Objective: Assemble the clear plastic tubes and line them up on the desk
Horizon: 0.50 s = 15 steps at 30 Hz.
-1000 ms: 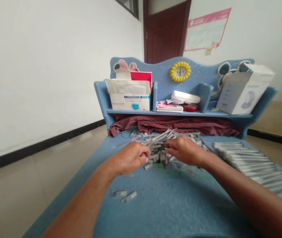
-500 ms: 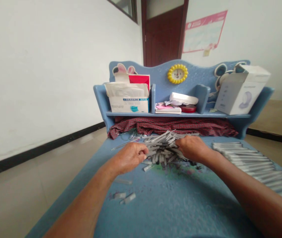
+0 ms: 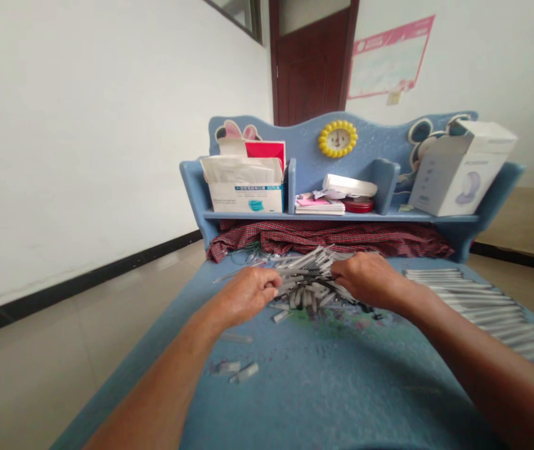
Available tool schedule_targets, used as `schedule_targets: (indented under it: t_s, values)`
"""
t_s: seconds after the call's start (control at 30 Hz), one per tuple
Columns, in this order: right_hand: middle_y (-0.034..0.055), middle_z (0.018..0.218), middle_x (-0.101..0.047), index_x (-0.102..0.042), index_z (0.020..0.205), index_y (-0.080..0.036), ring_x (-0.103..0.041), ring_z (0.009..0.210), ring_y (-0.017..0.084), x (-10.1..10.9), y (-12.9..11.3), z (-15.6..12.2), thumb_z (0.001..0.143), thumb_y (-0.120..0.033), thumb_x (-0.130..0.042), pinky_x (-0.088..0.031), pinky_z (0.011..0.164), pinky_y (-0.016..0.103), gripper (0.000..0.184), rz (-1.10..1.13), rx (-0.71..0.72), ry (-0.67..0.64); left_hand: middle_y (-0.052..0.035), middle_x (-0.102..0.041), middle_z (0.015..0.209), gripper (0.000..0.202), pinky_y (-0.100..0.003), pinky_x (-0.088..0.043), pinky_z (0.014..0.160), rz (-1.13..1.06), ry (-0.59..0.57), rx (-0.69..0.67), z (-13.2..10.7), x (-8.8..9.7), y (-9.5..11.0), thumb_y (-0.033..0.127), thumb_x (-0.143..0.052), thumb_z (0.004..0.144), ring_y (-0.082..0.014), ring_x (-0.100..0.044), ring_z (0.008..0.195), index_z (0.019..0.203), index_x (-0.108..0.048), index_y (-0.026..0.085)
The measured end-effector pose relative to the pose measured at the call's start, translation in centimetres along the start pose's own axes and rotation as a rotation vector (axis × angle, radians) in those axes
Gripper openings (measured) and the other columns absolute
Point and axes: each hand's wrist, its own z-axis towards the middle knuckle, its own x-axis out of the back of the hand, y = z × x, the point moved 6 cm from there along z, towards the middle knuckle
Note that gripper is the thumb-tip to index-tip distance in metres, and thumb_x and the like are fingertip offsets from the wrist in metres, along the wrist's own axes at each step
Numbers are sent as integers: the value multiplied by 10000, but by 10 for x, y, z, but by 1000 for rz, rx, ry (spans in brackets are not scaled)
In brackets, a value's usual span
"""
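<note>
Left hand point(image 3: 251, 294): tucked in at the left edge of the pile, barely shifted over the last second. Bent inward, with fingers curled close together, right beside the end of a pale tube point(image 3: 294, 272). Clamped on it or only touching? Impossible to make out from here.

Right hand point(image 3: 363, 275): out at the right flank now! Over the middle of the pile a second ago, off to the side by the half-second mark, and holding there since. Curled too, with fingertips lost among the parts; clamped on something or merely resting, no way to say.

Pile of pen-like parts point(image 3: 311, 294): jumbled between both hands on the blue worktop point(image 3: 337, 387), just in front of the checked cloth point(image 3: 332, 236). More open to view than a second ago. Covered at both sides by the hands, and too blurred to tell piece from piece.

Row of tubes point(image 3: 464, 300): laid side by side at the right, unchanged. Partly hidden behind the right forearm point(image 3: 473, 344), smeared toward the near end.

Clear strip point(image 3: 236, 338): near the left wrist point(image 3: 208, 315). Barely showing a second ago, in view now, though faint.

Loose pieces point(image 3: 247, 373): lying front left, well apart from the pile, same place as before.
</note>
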Motion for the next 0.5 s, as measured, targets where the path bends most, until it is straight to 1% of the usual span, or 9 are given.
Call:
schedule_targets:
  t_s: [0.17,0.3,0.4,0.5]
  values:
    - [110,784,-667,-633,882,-191,-629,729,225,0,-2,0,846,-279,-422,-408,621,303,231,6,8,12,9,-580,652,201,-213,-354,569,-17,-26,-12,-1,-1,7,233,-458,751,-138,-521,625,810,-633,152]
    - [102,741,-665,-628,852,-194,-626,690,220,3,-6,-1,852,-260,-409,-382,576,280,229,-8,36,51,12,-567,643,195,-212,-351,559,-52,-39,-13,-1,-3,9,227,-468,746,-131,-510,610,808,-634,148]
    - [98,714,-659,-617,862,-190,-616,662,206,7,-12,-4,865,-243,-392,-356,553,260,232,-22,69,85,22,-544,622,188,-208,-346,544,-127,-48,-25,-1,-5,11,233,-475,744,-125,-501,594,809,-632,151]
    - [90,726,-659,-596,889,-178,-595,634,179,12,-22,-9,861,-173,-375,-324,540,246,223,-12,123,135,22,-552,637,181,-210,-353,543,-212,-52,-20,-1,-7,15,233,-486,742,-124,-510,600,814,-630,153]
